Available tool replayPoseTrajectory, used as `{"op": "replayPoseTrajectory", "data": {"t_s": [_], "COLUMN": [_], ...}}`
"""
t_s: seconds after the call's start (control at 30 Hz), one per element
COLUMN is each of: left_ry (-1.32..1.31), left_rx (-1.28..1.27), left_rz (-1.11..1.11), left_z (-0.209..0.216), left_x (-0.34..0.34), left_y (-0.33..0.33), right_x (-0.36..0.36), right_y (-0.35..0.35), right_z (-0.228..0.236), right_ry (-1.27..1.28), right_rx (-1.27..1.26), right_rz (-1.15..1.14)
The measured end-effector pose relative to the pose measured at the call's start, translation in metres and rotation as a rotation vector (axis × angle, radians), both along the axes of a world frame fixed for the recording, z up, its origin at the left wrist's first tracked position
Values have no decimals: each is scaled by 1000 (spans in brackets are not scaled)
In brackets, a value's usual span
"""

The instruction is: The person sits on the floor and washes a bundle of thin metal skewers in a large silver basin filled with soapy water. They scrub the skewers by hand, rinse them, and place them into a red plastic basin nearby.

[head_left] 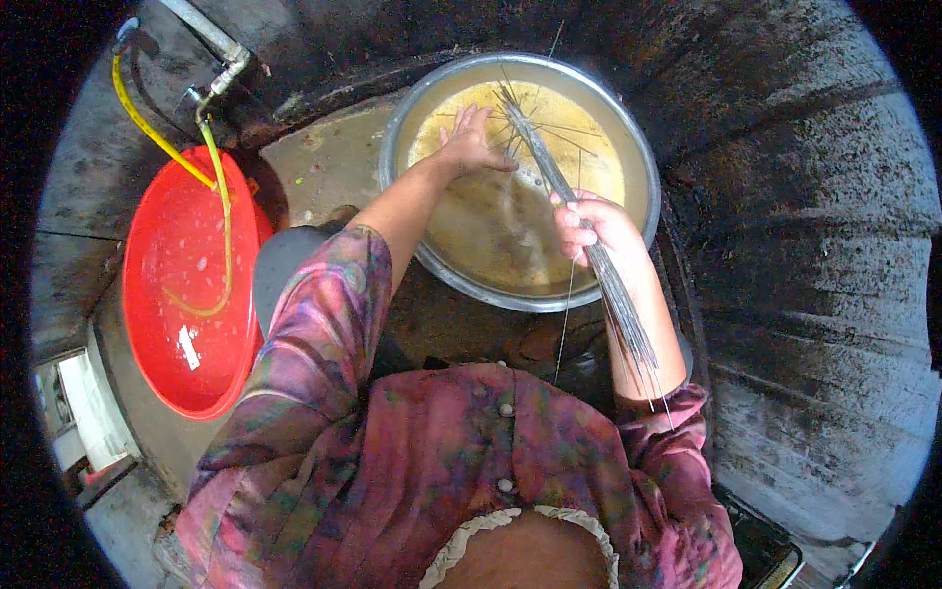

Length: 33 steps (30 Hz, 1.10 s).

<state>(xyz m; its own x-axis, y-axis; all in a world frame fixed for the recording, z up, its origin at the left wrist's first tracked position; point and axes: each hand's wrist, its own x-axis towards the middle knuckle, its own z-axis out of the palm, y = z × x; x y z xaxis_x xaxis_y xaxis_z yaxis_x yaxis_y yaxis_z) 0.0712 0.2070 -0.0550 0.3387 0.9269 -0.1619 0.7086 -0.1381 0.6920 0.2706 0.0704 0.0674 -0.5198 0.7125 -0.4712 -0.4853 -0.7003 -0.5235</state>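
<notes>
A round metal basin [640, 177] in front of me holds cloudy, yellowish-brown liquid with pale foam toward its far side. My right hand [597, 224] is closed around a bundle of thin grey sticks [545, 157], like skewers. The bundle slants from over the far part of the basin back along my right forearm, and a few sticks splay out at both ends. My left hand [469, 142] is over the liquid, fingers spread, beside the bundle's far end. Whether its fingertips touch any stick is hard to tell.
To the left sits a red plastic tub [157, 294] with a small white piece [188, 346] inside. A yellow hose [147, 123] and a tap [201, 100] are above it; a greenish hose [226, 221] runs into the tub. A dark, stained wall [814, 226] rises close on the right.
</notes>
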Motion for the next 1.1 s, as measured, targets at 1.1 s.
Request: {"op": "replayPoseTrajectory", "data": {"t_s": [1.1], "left_ry": [-1447], "left_rx": [-1079], "left_rz": [-126], "left_z": [13], "left_x": [22], "left_y": [-3], "right_x": [-1], "right_y": [21], "right_z": [2], "right_ry": [-196], "right_rx": [96], "right_rz": [-85]}}
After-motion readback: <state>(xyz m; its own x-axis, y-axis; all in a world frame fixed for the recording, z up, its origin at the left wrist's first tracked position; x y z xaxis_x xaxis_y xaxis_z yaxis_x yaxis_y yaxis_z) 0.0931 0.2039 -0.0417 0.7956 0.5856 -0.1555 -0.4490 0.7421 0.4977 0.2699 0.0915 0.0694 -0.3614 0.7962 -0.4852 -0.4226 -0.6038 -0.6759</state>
